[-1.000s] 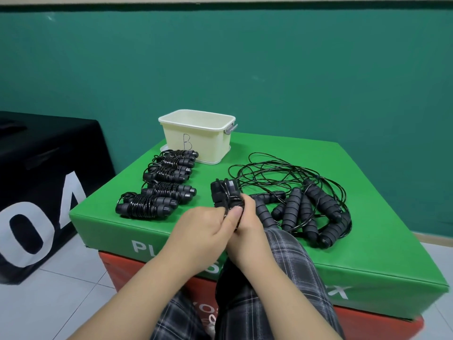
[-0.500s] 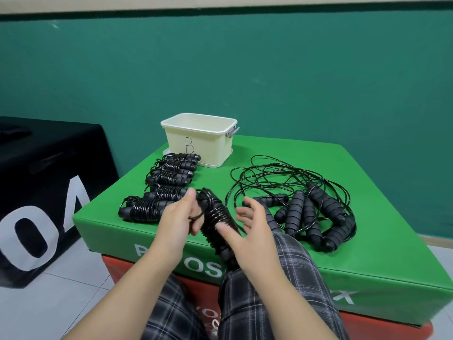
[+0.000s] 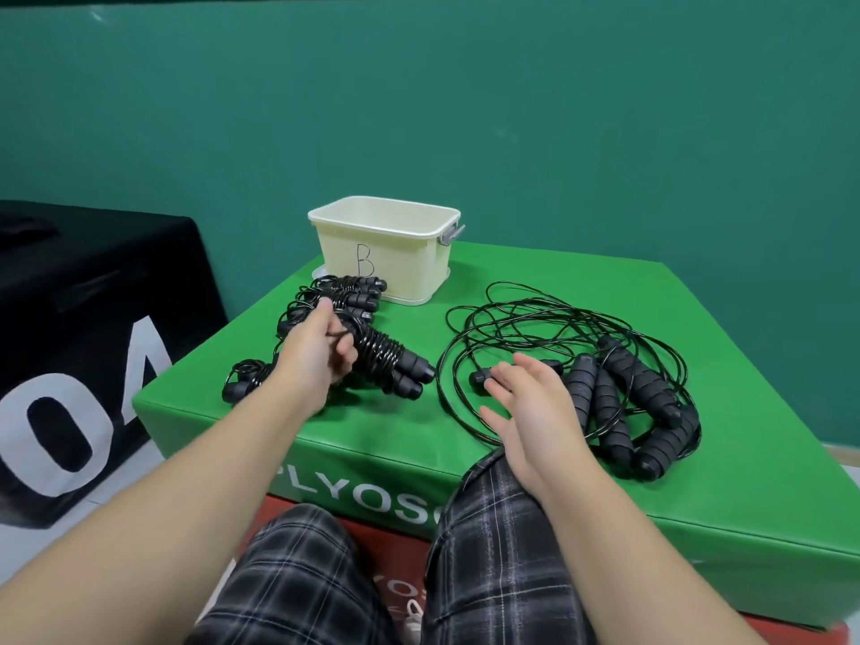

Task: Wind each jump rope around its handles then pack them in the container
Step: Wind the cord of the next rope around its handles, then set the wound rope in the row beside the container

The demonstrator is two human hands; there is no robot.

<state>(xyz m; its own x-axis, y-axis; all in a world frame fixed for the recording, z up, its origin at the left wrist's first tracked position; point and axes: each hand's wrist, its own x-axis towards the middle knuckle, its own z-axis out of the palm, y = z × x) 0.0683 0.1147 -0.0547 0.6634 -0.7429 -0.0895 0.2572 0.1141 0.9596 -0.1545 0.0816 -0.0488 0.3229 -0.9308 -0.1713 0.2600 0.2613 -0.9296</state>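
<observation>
Green vinyl desk (image 3: 581,458) filling the centre, printed with white letters on the near edge, stacked on a red block (image 3: 400,584). Black box (image 3: 93,318) with large white characters at 9 o'clock. Cream container (image 3: 386,253) marked "B" at 12 o'clock on the desk, upright, with a grey handle on one end. Loose tangle of unwound jump ropes (image 3: 619,393) at 3 o'clock, black foam handles lying side by side inside the cord loops. Row of wound ropes (image 3: 344,295) running from the container toward 8 o'clock. Left hand (image 3: 316,360) gripping a wound rope (image 3: 391,365) by one end, fingers curled round it, its handle caps pointing toward 4 o'clock just above the desk. Right hand (image 3: 530,412) over the near edge of the tangle, fingers spread and relaxed, holding nothing.
</observation>
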